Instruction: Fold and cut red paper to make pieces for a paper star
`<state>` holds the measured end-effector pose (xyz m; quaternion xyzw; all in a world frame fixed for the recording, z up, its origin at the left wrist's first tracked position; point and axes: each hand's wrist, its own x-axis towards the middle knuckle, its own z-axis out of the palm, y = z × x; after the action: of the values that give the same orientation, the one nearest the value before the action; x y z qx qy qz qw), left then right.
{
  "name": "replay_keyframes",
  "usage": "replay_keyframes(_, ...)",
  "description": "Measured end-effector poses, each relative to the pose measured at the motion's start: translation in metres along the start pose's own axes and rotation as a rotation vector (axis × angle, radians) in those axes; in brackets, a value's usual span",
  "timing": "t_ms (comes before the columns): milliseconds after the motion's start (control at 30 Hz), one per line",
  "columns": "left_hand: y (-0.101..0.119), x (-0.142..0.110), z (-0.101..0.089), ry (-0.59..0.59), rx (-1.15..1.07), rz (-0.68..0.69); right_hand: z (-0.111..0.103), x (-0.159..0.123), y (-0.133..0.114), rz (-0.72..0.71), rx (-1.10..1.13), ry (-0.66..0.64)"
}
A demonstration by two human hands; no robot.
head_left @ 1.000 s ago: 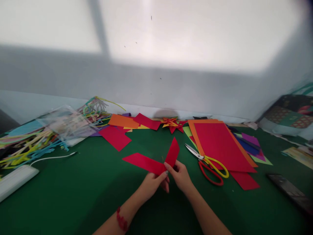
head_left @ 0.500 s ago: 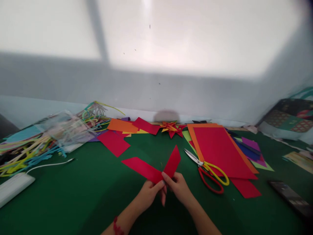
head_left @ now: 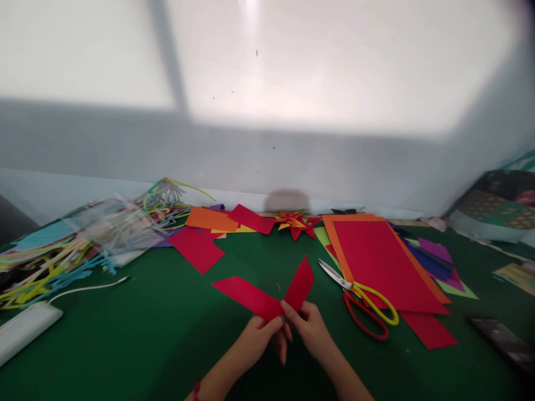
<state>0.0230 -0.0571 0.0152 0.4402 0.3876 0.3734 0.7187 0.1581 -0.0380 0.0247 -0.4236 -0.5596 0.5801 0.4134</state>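
Observation:
A folded strip of red paper (head_left: 251, 295) forms a V, one arm slanting up to the left and the other up to the right. My left hand (head_left: 264, 337) pinches it near the bottom fold, thumb on top. Close beside it, my right hand (head_left: 304, 322) grips the same paper at the base of the right arm with thumb and fingers. Both hands are closed, and the fingertips behind the paper are partly hidden. Scissors (head_left: 353, 295) with one yellow and one red handle lie to the right, blades partly open, touching a stack of red sheets (head_left: 384, 262).
On the green table (head_left: 125, 334), folded paper stars (head_left: 295, 223) lie by the wall. Red and orange pieces (head_left: 212, 219) are at the back left, near a heap of colourful strips (head_left: 75, 250). A white device with a cable (head_left: 31, 328) sits left; a phone (head_left: 501, 340) lies right.
The whole scene sits slightly lower in view as the camera tilts a little. Both hands keep their hold on the folded red paper, whose shape looks the same.

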Motion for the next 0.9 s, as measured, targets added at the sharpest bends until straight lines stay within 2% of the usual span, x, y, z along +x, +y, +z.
replay_keyframes(167, 0.001, -0.001, 0.0, -0.038, 0.034, -0.065, -0.002, 0.001, -0.001, -0.041, -0.054, 0.072)
replay_keyframes(433, -0.003, 0.002, -0.001, -0.008, 0.017, -0.008, -0.002, 0.003, 0.003, 0.026, -0.03, 0.075)
replay_keyframes(600, -0.004, 0.003, 0.0, 0.127, 0.095, 0.074, -0.002, 0.004, 0.004, -0.015, -0.013, 0.051)
replay_keyframes(767, 0.006, -0.001, 0.004, 0.104, 0.114, 0.123, -0.001, 0.003, -0.001, -0.008, 0.023, 0.007)
replay_keyframes(900, 0.009, -0.002, 0.006, 0.125, 0.082, 0.174, 0.001, 0.001, -0.004, -0.042, -0.004, 0.035)
